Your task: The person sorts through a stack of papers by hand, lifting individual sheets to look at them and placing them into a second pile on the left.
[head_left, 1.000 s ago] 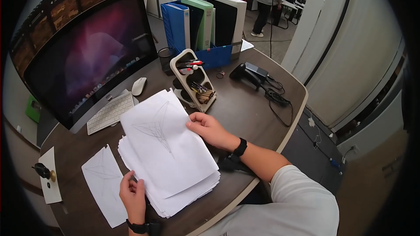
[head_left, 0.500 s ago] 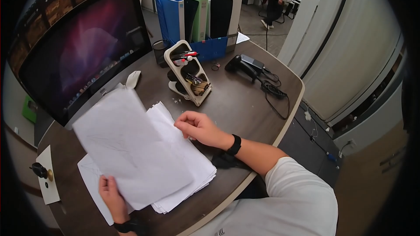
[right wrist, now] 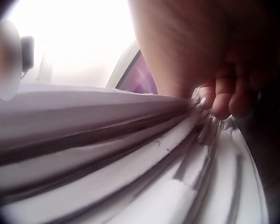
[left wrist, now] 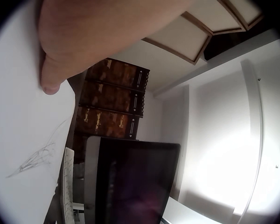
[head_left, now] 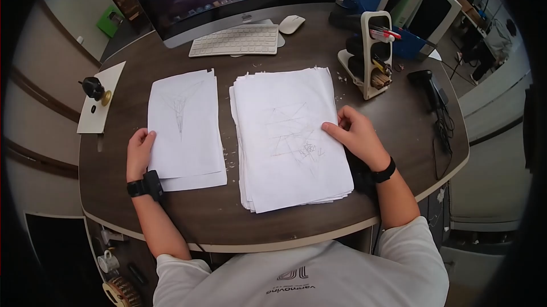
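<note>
On the left of the desk lies a sheet of paper (head_left: pixel 182 119) with a thin pencil sketch, over another sheet whose lower edge shows. My left hand (head_left: pixel 139 150) holds its left edge, thumb on top; the left wrist view shows the thumb (left wrist: pixel 51 84) against the paper. To the right lies a thick stack of paper (head_left: pixel 262 187), its top sheet (head_left: pixel 285 96) bearing faint lines and a scribble. My right hand (head_left: pixel 362 136) pinches that sheet's right edge, thumb on top. In the right wrist view, curled fingers (right wrist: pixel 224 98) meet the stack's uneven, layered edge.
Behind the papers are a keyboard (head_left: pixel 233 40), a mouse (head_left: pixel 292 24) and a monitor (head_left: pixel 245 5). A pen holder (head_left: pixel 367 79) stands right of the stack, near a black handheld scanner (head_left: pixel 427 87) with cable. A card with a black object (head_left: pixel 92 87) lies far left. Paper scraps dot the desk.
The left hand has carried the sketched sheet leftward off the stack onto the left sheet. A different drawing tops the stack, and the right hand is back at its edge. The head view has turned left and down.
</note>
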A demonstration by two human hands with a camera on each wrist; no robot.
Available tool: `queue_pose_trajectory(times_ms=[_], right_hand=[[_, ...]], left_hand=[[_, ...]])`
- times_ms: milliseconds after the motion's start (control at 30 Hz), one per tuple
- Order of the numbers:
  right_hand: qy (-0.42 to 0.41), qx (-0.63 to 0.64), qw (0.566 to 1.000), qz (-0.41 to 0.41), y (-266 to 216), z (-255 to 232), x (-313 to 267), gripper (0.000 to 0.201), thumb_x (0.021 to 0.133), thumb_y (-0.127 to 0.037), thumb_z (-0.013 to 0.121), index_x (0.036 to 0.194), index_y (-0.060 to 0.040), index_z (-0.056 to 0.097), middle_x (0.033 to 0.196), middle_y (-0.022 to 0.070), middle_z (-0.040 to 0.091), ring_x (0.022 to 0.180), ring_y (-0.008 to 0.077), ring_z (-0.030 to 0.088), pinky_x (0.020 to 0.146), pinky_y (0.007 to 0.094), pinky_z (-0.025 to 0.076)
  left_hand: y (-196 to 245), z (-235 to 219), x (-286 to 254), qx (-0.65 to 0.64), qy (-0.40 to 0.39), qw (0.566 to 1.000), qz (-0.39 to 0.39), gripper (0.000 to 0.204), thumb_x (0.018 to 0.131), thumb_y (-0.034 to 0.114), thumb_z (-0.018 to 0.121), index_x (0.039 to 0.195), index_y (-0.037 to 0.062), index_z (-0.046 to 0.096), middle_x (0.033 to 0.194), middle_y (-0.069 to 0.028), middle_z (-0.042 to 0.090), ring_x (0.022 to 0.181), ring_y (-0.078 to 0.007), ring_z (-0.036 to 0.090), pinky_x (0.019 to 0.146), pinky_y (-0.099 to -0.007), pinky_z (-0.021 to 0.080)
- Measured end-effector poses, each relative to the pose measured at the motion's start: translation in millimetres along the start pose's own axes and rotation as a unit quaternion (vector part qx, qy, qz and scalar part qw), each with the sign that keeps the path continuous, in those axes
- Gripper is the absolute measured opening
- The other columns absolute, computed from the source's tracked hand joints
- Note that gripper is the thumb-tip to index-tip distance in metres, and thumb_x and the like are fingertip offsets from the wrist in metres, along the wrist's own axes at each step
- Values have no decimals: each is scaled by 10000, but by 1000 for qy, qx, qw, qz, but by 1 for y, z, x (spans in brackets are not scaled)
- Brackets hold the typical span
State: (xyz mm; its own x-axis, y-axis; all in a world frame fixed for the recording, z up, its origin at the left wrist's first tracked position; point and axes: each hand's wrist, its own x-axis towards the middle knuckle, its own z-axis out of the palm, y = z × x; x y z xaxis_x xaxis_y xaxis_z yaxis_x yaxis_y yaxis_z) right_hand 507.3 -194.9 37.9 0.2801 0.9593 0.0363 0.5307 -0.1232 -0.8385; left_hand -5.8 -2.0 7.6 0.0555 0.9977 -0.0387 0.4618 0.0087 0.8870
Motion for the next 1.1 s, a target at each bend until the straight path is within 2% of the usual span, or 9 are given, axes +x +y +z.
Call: queue_pose_trajectory(times_ms=[167,233,367,433,533,800,900,967,1100], right_hand=[[6,-6,1000,-8,4,-1,2,381,852,-299,849,876,1,616,714,43,598,661,110,541,606,284,471],[5,9,1000,1,8,1,2,378,855,-303,846,873,-2,618,715,41,599,660,111,541,604,285,469],[6,-5,1000,0,2,-1,1,381,857,-306,844,869,0,618,717,49,609,660,117,552,605,288,472],[8,-19,1000,-7,0,-1,1,389,858,-308,843,862,6,614,717,60,617,661,123,564,606,290,477],[8,-22,1000,-11,2,-1,1,392,857,-307,844,865,11,615,715,66,619,660,128,569,608,292,482],[6,-25,1000,-10,1,-2,0,394,853,-308,849,879,14,624,715,66,619,658,126,568,610,291,483],[6,-24,1000,-11,1,-2,2,393,856,-306,847,875,14,619,714,65,616,660,125,565,611,292,482],[7,-21,1000,-7,2,-1,0,390,860,-302,843,872,14,616,713,63,614,660,125,563,609,294,480],[3,-26,1000,-15,0,-2,2,377,871,-290,832,871,14,609,713,59,601,656,123,549,598,296,466]], left_hand=[[0,-5,0,-21,-9,1000,-17,185,1029,166,621,977,-10,649,855,32,616,759,-44,521,696,-230,442],[8,-8,-4,-98,-5,995,-22,177,1031,166,619,997,-5,650,860,30,626,756,-41,531,701,-224,451],[19,-14,-14,-138,-4,989,-48,167,1031,166,616,1007,5,652,859,32,631,755,-39,535,698,-222,455],[3,-20,-7,-68,-54,995,-48,168,1027,166,620,997,4,654,845,36,628,740,-38,528,679,-225,451],[-1,-13,-8,-28,-52,995,-77,170,1016,169,634,970,6,650,818,41,613,712,-37,516,654,-229,443],[6,-7,-14,70,-21,995,-66,175,969,159,683,935,-10,655,762,45,595,675,-46,477,611,-245,410],[22,-3,-24,133,17,990,-40,237,910,174,733,976,-39,654,751,-17,623,675,-105,544,632,-293,460],[37,-2,-35,265,71,961,-22,333,848,195,773,1021,-63,654,756,-92,651,696,-190,613,682,-345,509],[50,0,-42,286,68,955,-42,441,812,256,799,1069,-76,664,779,-137,664,722,-244,645,714,-372,529]])
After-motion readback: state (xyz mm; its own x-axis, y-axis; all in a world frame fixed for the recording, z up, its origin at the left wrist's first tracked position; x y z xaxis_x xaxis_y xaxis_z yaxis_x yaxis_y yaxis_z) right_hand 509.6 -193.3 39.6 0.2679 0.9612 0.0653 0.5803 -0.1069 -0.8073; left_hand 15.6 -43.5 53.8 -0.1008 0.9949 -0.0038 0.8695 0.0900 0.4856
